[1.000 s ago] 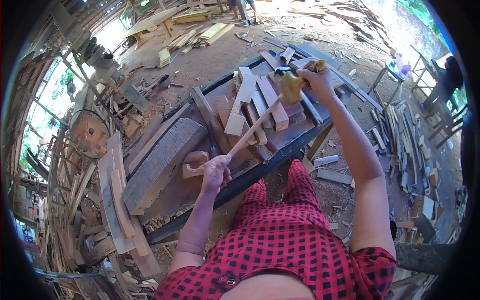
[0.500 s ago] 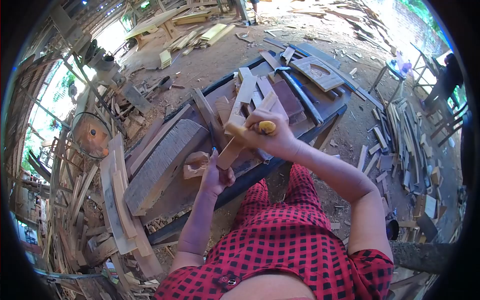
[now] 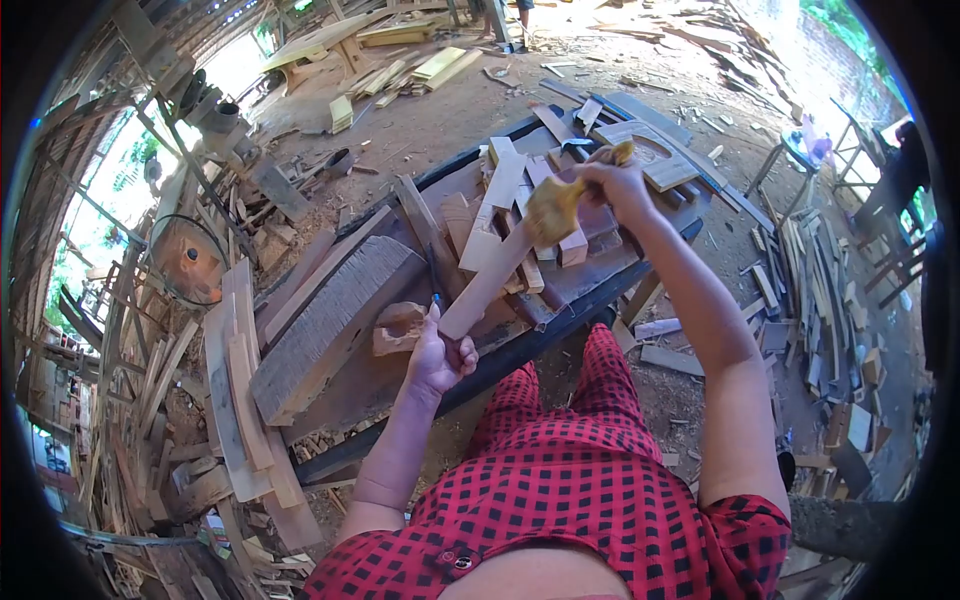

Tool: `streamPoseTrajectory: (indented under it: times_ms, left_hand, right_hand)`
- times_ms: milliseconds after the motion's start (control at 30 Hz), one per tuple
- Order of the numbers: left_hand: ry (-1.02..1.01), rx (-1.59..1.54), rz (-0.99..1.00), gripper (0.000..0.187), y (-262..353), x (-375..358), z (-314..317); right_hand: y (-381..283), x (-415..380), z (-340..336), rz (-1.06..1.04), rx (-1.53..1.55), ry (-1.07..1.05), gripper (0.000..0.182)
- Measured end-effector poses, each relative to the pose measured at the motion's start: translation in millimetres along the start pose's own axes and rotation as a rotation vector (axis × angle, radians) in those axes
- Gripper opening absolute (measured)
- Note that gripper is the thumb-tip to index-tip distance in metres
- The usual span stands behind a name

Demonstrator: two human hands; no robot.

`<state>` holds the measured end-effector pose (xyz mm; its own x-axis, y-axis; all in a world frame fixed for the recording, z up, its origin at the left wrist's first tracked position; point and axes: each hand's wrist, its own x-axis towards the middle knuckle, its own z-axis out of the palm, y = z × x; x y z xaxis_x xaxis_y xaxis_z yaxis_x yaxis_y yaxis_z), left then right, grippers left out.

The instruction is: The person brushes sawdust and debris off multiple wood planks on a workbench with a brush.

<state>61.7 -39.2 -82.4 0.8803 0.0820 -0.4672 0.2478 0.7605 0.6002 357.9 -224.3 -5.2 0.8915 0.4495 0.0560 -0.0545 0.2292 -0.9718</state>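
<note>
My left hand [image 3: 437, 355] is closed around the lower end of a flat wooden strip [image 3: 487, 287], palm up. The strip slants up to the right. My right hand [image 3: 615, 190] grips a yellowish wooden tool [image 3: 553, 212] with a broad head and a rounded handle end. The tool's head overlaps the strip's upper end; whether they touch I cannot tell. Beside my left thumb is a thin dark object with a small blue tip [image 3: 436, 299]. A hollowed wooden block [image 3: 398, 329] lies just left of my left hand.
The dark-edged worktable [image 3: 520, 345] carries a large grey-brown timber piece [image 3: 335, 325], wood offcuts [image 3: 495, 200] and a carved panel [image 3: 650, 155]. Scrap wood [image 3: 815, 290] lies right. A round-guarded machine [image 3: 186, 262] stands left. A person's legs [image 3: 523, 14] show at the far top.
My right hand has moved up and right with the yellowish tool, exposing more of the strip. My left hand has shifted slightly, still around the strip's lower end.
</note>
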Motion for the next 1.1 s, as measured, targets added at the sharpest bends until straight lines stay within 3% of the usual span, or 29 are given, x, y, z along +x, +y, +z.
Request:
streamPoseTrajectory:
  times_ms: [100, 167, 200, 267, 333, 400, 467, 600, 667, 700, 767, 833, 933, 1033, 1100]
  left_hand:
    - [0.0, -0.006, 0.026, 0.076, -0.8, -1.7, 4.2]
    - [0.016, 0.037, 0.044, 0.075, 0.4, -3.6, 9.5]
    - [0.032, 0.082, 0.06, 0.075, 0.7, -4.0, 10.9]
    - [0.05, 0.076, 0.053, 0.075, 0.3, -1.3, 8.4]
    - [0.07, 0.073, 0.048, 0.074, 0.4, 0.5, 5.9]
    - [0.02, 0.062, 0.066, 0.073, -0.1, 1.3, 4.5]
    - [0.018, 0.051, 0.078, 0.071, -0.8, 3.2, 2.6]
    - [0.046, -0.037, 0.09, 0.063, -4.5, 12.1, -5.4]
    - [0.104, -0.001, 0.153, 0.068, -12.1, 22.6, -13.6]
    - [0.089, 0.003, 0.233, 0.062, -13.3, 22.3, -11.9]
    - [0.124, -0.026, 0.363, 0.056, -7.5, 16.4, -9.0]
    - [0.188, 0.045, 0.478, 0.041, 7.6, -1.5, -11.1]
    - [0.249, -0.056, 0.699, 0.038, 41.2, -62.1, -22.7]
    - [0.432, -0.14, 0.883, 0.035, 70.1, -120.0, -80.2]
    - [0.661, -0.129, 1.032, 0.034, 85.1, -167.1, -114.4]
  right_hand:
    - [-7.7, 16.8, -20.0, -0.097, -0.206, 0.116, 0.017]
    - [1.3, 28.4, -24.5, -0.335, -0.46, 0.233, 0.019]
    - [0.0, 23.7, -19.3, -0.336, -0.461, 0.227, 0.019]
    - [-3.0, 1.4, 1.5, -0.42, -0.522, 0.169, 0.024]
    - [5.7, -13.6, 18.2, -0.435, -0.579, 0.147, 0.017]
    - [6.8, -33.7, 33.0, -0.753, -0.773, 0.028, 0.011]
    - [7.6, -55.5, 49.2, -0.797, -0.792, -0.109, 0.012]
    - [-5.8, -106.8, 77.9, -0.754, -0.713, -0.319, 0.013]
    - [-11.3, -123.9, 83.4, -0.716, -0.627, -0.383, 0.015]
    - [-14.3, -129.9, 85.0, -0.713, -0.587, -0.402, 0.016]
    - [-21.7, -148.5, 87.2, -0.162, -0.199, -0.301, 0.011]
    - [-19.3, -141.8, 70.5, -0.169, -0.224, -0.214, 0.011]
    - [-24.0, -136.4, 55.5, -0.178, -0.179, -0.068, 0.009]
    - [-26.3, -131.7, 39.1, -0.198, -0.176, -0.02, 0.01]
    - [-17.3, -123.1, 27.5, -0.23, -0.145, 0.022, 0.011]
